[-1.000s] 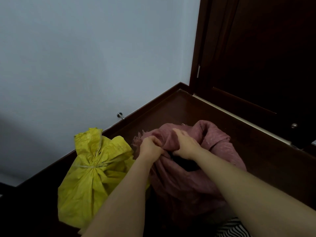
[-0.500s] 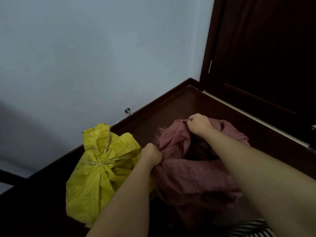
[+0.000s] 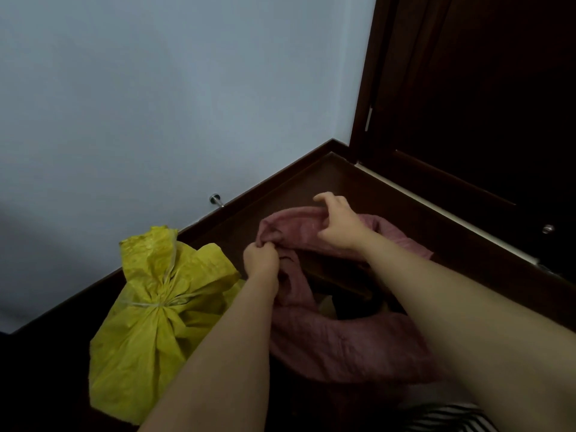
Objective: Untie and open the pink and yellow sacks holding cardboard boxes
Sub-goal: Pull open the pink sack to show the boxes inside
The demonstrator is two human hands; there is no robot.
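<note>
Pink sack (image 3: 343, 347) on floor (image 3: 358, 188) near door corner: mouth now spread wider than half a second ago, dark contents exposed. Left hand (image 3: 260, 257) fisted on near rim; right hand (image 3: 338, 224) loosened, fingers half-spread. Yellow sack (image 3: 149, 325) alongside, left: remains tied, pending.

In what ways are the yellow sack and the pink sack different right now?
The yellow sack is tied shut with string; the pink sack is open, its inside showing. No hand touches the yellow one; the left hand grips the pink one's rim. Both sit on the dark floor.
</note>
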